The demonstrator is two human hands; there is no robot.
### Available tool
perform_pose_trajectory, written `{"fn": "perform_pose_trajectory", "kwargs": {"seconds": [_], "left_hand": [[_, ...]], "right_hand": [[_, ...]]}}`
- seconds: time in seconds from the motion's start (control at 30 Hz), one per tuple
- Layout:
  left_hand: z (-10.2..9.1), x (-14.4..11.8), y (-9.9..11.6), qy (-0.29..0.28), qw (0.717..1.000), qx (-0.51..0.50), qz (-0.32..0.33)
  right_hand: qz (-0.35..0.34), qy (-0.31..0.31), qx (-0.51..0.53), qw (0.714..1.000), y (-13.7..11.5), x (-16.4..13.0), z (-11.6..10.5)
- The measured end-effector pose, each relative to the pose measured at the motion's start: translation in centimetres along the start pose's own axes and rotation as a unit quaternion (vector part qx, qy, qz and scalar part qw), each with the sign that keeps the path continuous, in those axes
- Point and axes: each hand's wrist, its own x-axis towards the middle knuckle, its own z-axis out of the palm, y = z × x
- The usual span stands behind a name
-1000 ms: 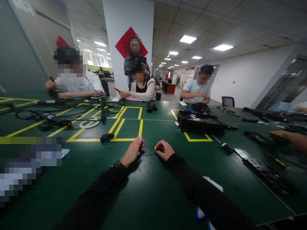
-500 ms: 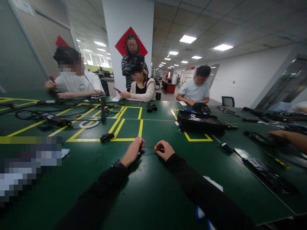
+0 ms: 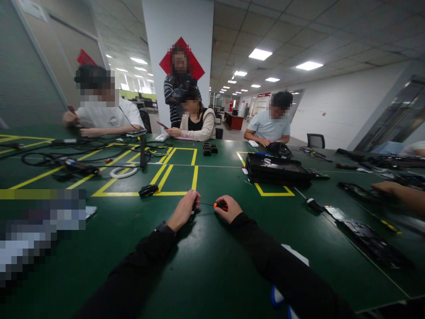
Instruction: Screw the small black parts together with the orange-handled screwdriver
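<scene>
My right hand [image 3: 229,208] is closed round the black and orange handle of a screwdriver [image 3: 217,205]. Its thin shaft points left, level above the green table [image 3: 212,266], and the tip reaches a small black part [image 3: 194,207] in my left hand [image 3: 184,209]. The fingers of that hand wrap round the part, so most of it is hidden and its kind cannot be told. Whether the tip sits in a screw is too small to see.
Beyond my hands lie a black block-shaped piece [image 3: 148,190], a white cable coil [image 3: 123,172] and several small black blocks [image 3: 207,149]. Black casings [image 3: 277,170] stand right of them. Another screwdriver [image 3: 314,204] and an opened device [image 3: 375,239] lie at right, near a co-worker's arm [image 3: 403,195].
My right hand has turned slightly on the screwdriver handle; my left hand stays in place. The standing person across the table has shifted a little to the left.
</scene>
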Motion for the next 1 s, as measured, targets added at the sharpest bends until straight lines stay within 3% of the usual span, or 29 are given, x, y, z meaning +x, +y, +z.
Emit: {"fn": "perform_pose_trajectory", "kwargs": {"seconds": [0.2,0.43,0.63,1.0], "left_hand": [[-0.08,0.08,-0.24,-0.01,1.0,-0.008,0.007],[0.02,-0.14,0.19,-0.009,1.0,0.002,0.005],[0.01,-0.01,-0.03,-0.004,1.0,0.002,0.007],[-0.08,0.02,-0.38,-0.013,1.0,0.003,0.02]], "right_hand": [[-0.033,-0.017,-0.01,0.999,-0.07,0.25,-0.13],[0.006,0.007,0.003,1.0,0.15,0.04,0.16],[-0.028,-0.01,-0.006,1.0,0.29,0.37,0.05],[-0.003,-0.009,0.002,1.0,0.41,0.19,0.13]]}}
